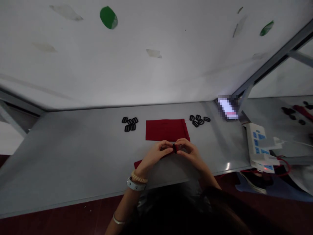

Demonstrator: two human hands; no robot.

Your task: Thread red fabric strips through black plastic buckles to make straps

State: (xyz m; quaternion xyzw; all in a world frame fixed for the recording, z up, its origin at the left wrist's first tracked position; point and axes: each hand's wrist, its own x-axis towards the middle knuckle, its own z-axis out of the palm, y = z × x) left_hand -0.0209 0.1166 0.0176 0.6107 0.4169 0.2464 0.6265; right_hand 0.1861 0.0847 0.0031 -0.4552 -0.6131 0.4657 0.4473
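My left hand (158, 153) and my right hand (189, 152) meet over the front part of the table, both closed in a pinch. Between their fingertips is a small black buckle (174, 148) with a red strap at it; the fingers hide much of both. A red strip (137, 164) shows beside my left wrist, partly covered by the arm. Just beyond my hands lies a flat stack of folded red fabric strips (165, 130). Several black rectangular slide buckles (130, 121) sit to its left, and several black looped buckles (196, 123) to its right.
A lit phone (227, 108) rests against the frame at the back right. A white power strip (259, 147) with plugs and cables stands at the table's right end. A white panel (146, 75) rises behind the grey tabletop (73, 147). More dark pieces (290, 112) lie on the neighbouring table.
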